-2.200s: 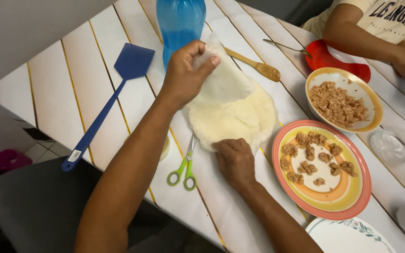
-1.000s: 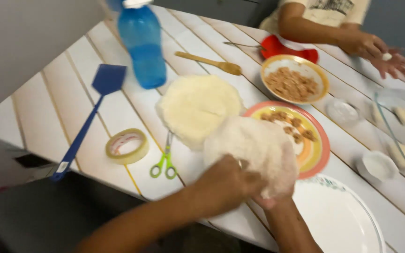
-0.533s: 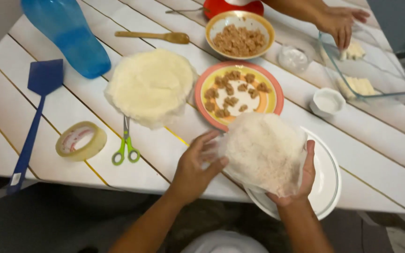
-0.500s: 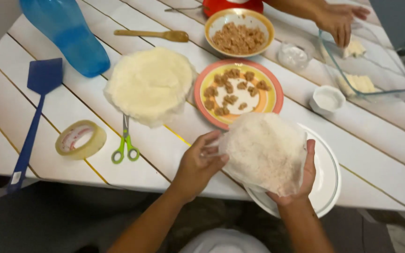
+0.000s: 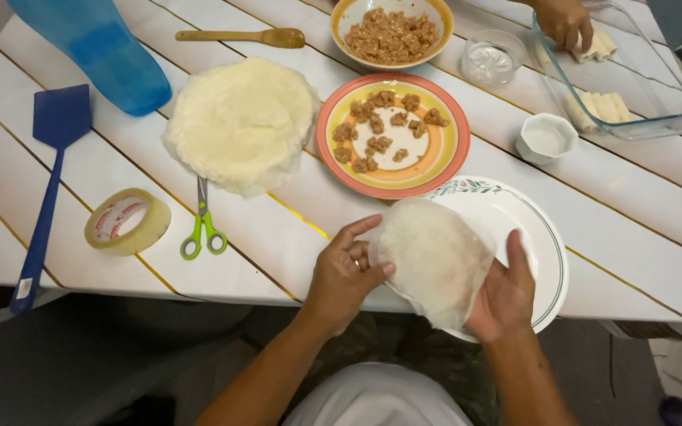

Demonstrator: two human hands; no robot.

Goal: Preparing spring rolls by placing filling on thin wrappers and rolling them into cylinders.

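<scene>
A thin round white wrapper sheet (image 5: 434, 256) hangs between both hands just over the near table edge. My left hand (image 5: 345, 272) pinches its left rim and my right hand (image 5: 507, 290) supports it from below on the right. Under and behind the sheet lies a white plate with a green rim (image 5: 542, 237). A stack of the same pale wrappers (image 5: 240, 122) rests farther back to the left, beside an orange and yellow plate (image 5: 444, 162) carrying several small lumps of brown filling.
Green-handled scissors (image 5: 203, 225), a tape roll (image 5: 126, 221), a blue spatula (image 5: 45, 170) and a blue bottle (image 5: 100, 47) lie left. A bowl of minced filling (image 5: 391, 31), wooden spoon (image 5: 238, 36), small white cup (image 5: 546, 138) and glass dish with rolls (image 5: 633, 87) stand behind; another person's hand (image 5: 563, 20) reaches there.
I lifted one wrapper off the stack and carried it right, over the white plate. My view swung right and down. The sheet now hangs slightly nearer the table edge.
</scene>
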